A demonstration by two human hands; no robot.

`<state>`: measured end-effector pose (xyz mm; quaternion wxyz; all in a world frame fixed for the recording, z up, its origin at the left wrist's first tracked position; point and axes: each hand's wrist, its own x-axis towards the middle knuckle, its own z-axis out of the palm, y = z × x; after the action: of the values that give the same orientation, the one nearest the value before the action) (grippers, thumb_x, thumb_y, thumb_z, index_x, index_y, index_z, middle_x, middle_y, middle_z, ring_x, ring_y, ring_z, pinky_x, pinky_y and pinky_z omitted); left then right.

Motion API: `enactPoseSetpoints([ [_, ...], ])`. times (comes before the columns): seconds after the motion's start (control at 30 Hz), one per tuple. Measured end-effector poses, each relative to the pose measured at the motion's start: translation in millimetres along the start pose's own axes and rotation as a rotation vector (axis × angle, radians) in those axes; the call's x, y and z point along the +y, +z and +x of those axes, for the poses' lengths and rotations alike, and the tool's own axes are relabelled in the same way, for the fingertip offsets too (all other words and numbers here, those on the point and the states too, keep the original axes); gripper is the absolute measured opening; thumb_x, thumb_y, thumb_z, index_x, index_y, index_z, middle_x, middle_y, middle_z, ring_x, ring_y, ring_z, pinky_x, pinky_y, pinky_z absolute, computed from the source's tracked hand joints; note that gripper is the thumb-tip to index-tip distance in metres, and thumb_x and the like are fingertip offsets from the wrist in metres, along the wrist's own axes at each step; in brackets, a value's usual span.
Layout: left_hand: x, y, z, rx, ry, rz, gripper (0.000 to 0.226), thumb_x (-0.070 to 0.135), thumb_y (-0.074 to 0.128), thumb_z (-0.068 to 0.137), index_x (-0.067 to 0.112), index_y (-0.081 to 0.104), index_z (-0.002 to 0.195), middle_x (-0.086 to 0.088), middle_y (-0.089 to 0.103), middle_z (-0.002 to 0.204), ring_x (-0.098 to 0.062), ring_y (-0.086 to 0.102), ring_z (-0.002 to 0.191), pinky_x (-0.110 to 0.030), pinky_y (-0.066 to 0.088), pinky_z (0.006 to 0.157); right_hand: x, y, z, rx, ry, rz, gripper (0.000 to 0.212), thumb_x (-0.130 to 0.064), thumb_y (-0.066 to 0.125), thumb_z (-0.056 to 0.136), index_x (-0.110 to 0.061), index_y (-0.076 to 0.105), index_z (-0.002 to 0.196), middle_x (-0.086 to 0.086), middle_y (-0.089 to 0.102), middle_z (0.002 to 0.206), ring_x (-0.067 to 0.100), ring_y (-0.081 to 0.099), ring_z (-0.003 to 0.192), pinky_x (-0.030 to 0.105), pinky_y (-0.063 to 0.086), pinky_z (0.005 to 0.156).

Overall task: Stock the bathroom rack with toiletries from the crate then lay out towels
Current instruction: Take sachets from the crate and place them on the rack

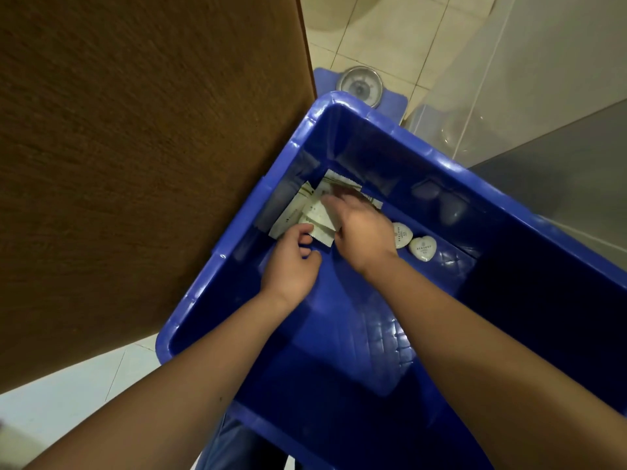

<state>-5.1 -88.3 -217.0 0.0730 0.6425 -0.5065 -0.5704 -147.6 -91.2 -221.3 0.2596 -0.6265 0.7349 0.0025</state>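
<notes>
— So, from the head view, why are both hands down in that far corner of the crate [339, 106]?

— Because that's where the packets [314, 212] lie, in a loose flat pile against the far-left corner of the crate's bottom. The left hand [291, 262] has its thumb on the near edge of one packet and its fingers curled beneath, which I read as a pinch. The right hand [359, 232] lies across the pile, palm down. Its fingertips are blurred and partly hidden, so I cannot tell whether it grips anything or only presses.

— One hand to steady and one to lift?

— Probably they're gathering the pile so it comes out in one go, but that's my guess.

— What else is in there?

— Two heart-shaped soaps [402, 235] sit close together on the bottom, just right of the right wrist. Those and the packets are the only toiletries I can make out, so I'd judge the stocking is well along. Neither the rack nor any towels are in view.

— Is there any writing?

— Each soap has a short dark printed word with a smaller mark below, too small to read. The packets show faint print and thin greenish lines, also illegible. The dial of the scale [360, 84] on the tiled floor, beyond the far rim, is blurred too.

— And the brown thing?

— That's a panel [135, 164], likely a door, close beside the crate's left rim.
</notes>
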Motion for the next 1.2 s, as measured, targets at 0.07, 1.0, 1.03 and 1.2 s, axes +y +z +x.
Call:
enactPoseSetpoints([
  [0.07, -0.6, 1.0, -0.7, 0.008, -0.007, -0.008, 0.045, 0.006, 0.056, 0.090, 0.020, 0.049, 0.132, -0.001, 0.055, 0.117, -0.010, 0.056, 0.092, -0.037, 0.050, 0.095, 0.3, -0.8, 2.5, 0.009, 0.010, -0.049, 0.046, -0.015, 0.064, 0.082, -0.026, 0.054, 0.126, -0.001, 0.057, 0.119, 0.027, 0.054, 0.109, 0.034, 0.043, 0.068],
  [1.0, 15.1, 0.5, -19.5, 0.071, 0.022, 0.069, 0.030, 0.017, 0.049, 0.098, 0.017, 0.054, 0.128, 0.001, 0.063, 0.117, -0.017, 0.059, 0.108, -0.040, 0.051, 0.092, -9.7, -17.6, -27.3, -0.148, 0.505, 1.270, 0.038, -0.035, 0.046, 0.096, -0.011, 0.072, 0.082, 0.010, 0.072, 0.068, 0.014, 0.065, 0.072, 0.028, 0.045, 0.071],
  [1.03, 13.1, -0.9, -19.8, 0.088, -0.019, 0.072, 0.030, 0.018, 0.048, 0.099, 0.014, 0.053, 0.128, -0.002, 0.063, 0.118, -0.020, 0.059, 0.109, -0.042, 0.050, 0.093, -10.7, -13.8, -28.4, -0.139, 0.513, 1.241, 0.037, -0.034, 0.044, 0.097, -0.012, 0.071, 0.085, 0.009, 0.071, 0.069, 0.016, 0.064, 0.072, 0.031, 0.047, 0.071],
  [1.2, -0.5, -10.5, -22.4, 0.098, -0.166, 0.075, 0.027, 0.012, 0.047, 0.097, 0.012, 0.053, 0.124, -0.007, 0.062, 0.117, -0.026, 0.060, 0.106, -0.046, 0.053, 0.089, -16.2, 9.8, -42.6, -0.256, 0.390, 0.642, 0.016, -0.020, 0.052, 0.087, -0.021, 0.066, 0.094, -0.003, 0.069, 0.091, 0.020, 0.064, 0.087, 0.038, 0.055, 0.075],
])
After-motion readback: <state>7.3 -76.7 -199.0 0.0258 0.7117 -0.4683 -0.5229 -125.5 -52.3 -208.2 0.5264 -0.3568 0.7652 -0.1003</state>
